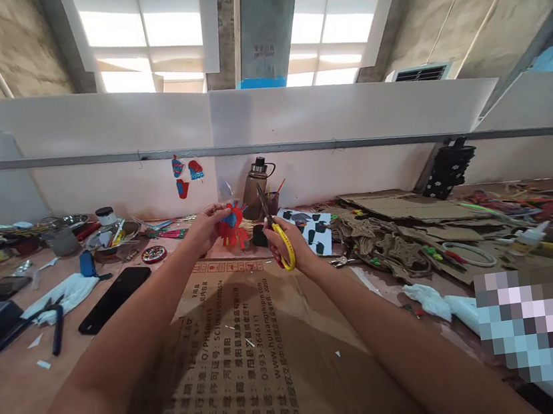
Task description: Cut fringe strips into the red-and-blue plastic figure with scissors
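Note:
Pinched in my left hand [212, 227] is a red and blue cut-out piece [233, 231] with a fringed lower edge; its material I cannot make out. My right hand [288, 242] grips yellow-handled scissors [285, 246], their dark blades pointing up and away, a little to the right of the cut-out and apart from it. Both hands hover above the far edge of a flattened cardboard sheet [256, 370] printed with Chinese text. Behind them stand a grey-brown water bottle [255, 186] and a white sheet with black patches [317, 229].
A black phone [115, 299], pliers [56, 321], a round tin of beads [154, 254] and jars lie leftward. At right are braided cord pieces [386, 240], cardboard [392, 209] and crumpled white tissue [428, 301]. Red and blue cut-outs [195, 170] hang on the back panel.

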The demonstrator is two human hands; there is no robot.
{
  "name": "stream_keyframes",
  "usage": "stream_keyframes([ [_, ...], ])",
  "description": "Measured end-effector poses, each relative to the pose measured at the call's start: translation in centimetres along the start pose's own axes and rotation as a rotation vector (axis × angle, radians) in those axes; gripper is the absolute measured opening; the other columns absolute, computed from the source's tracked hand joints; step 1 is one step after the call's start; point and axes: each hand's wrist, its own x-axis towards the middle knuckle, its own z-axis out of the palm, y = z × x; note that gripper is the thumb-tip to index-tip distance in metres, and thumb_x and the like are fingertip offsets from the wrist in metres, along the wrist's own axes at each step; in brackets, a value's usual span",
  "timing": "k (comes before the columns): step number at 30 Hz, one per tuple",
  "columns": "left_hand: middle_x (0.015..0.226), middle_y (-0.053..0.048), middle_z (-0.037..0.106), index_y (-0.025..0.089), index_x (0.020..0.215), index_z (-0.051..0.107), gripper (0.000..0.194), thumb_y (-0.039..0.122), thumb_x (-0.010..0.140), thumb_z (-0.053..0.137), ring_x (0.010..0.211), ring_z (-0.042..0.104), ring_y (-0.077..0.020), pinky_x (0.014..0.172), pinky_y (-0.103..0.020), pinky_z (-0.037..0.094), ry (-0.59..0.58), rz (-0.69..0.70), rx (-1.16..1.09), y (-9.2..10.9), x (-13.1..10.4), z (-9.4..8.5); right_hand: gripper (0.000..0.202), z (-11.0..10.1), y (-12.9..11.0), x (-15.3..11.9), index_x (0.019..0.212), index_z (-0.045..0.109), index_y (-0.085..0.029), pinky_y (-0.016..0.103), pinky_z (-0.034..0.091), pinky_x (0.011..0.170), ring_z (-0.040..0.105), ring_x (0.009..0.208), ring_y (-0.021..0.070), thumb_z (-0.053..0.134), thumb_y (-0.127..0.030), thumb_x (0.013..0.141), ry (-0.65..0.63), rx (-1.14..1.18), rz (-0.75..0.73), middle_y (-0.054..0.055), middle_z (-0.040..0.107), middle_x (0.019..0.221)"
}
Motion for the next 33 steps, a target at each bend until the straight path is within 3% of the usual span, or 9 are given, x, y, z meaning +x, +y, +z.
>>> stream_keyframes([
  [7, 0.081, -0.002, 0.072, 0.015, 0.091, 0.067, 0.042, 0.021, 0.056, 0.091, 0.064, 0.066, -0.0120, 0.061, -0.024, 0.055, -0.107, -0.187, -0.210, -6.4, -2.2, 0.3, 0.037, 0.0, 1.1, -2.8, 0.093, 0.047, -0.023, 0.021, 0.041, 0.037, 0.050, 0.040, 0.0090, 0.069, -0.045, 0.073, 0.051, 0.035, 0.046, -0.011, 0.052, 0.060],
  [9, 0.079, -0.001, 0.071, 0.017, 0.091, 0.066, 0.046, 0.019, 0.052, 0.091, 0.063, 0.065, -0.0117, 0.060, -0.023, 0.054, -0.066, -0.203, -0.225, -8.0, -3.0, 0.1, 0.037, -0.3, 1.6, -3.4, 0.094, 0.049, -0.023, 0.021, 0.040, 0.038, 0.052, 0.044, 0.0089, 0.070, -0.045, 0.073, 0.057, 0.015, 0.034, -0.008, 0.055, 0.066],
  [12, 0.080, -0.001, 0.071, 0.016, 0.093, 0.063, 0.050, 0.020, 0.052, 0.093, 0.063, 0.065, -0.0122, 0.061, -0.023, 0.053, -0.108, -0.224, -0.189, -9.4, -3.7, -0.2, 0.034, -0.9, 2.1, -3.7, 0.095, 0.054, -0.022, 0.020, 0.036, 0.040, 0.051, 0.048, 0.0081, 0.072, -0.040, 0.073, 0.069, -0.033, -0.028, -0.005, 0.058, 0.073],
  [18, 0.074, -0.002, 0.068, 0.015, 0.086, 0.061, 0.050, 0.025, 0.051, 0.095, 0.061, 0.065, -0.0139, 0.058, -0.024, 0.050, -0.190, -0.202, -0.139, -10.2, -3.6, -0.4, 0.040, -1.7, 1.6, -3.3, 0.103, 0.050, -0.024, 0.020, 0.040, 0.046, 0.059, 0.060, 0.0120, 0.070, -0.040, 0.073, 0.146, -0.007, -0.035, -0.006, 0.056, 0.072],
  [29, 0.075, -0.003, 0.068, 0.012, 0.077, 0.070, 0.035, 0.023, 0.055, 0.094, 0.064, 0.062, -0.0115, 0.063, -0.023, 0.049, -0.144, -0.172, -0.135, -10.3, -3.6, -0.5, 0.048, -1.0, 0.8, -3.9, 0.100, 0.053, -0.023, 0.020, 0.036, 0.044, 0.050, 0.052, 0.0084, 0.076, -0.054, 0.072, 0.118, 0.037, 0.042, -0.006, 0.058, 0.070],
  [33, 0.074, -0.003, 0.069, 0.012, 0.076, 0.070, 0.037, 0.029, 0.054, 0.095, 0.065, 0.063, -0.0116, 0.064, -0.022, 0.049, -0.202, -0.175, -0.060, -10.3, -4.1, -0.6, 0.056, -0.9, 1.0, -3.8, 0.099, 0.051, -0.023, 0.020, 0.038, 0.042, 0.052, 0.052, 0.0080, 0.078, -0.062, 0.068, 0.133, 0.071, 0.050, -0.006, 0.059, 0.074],
])
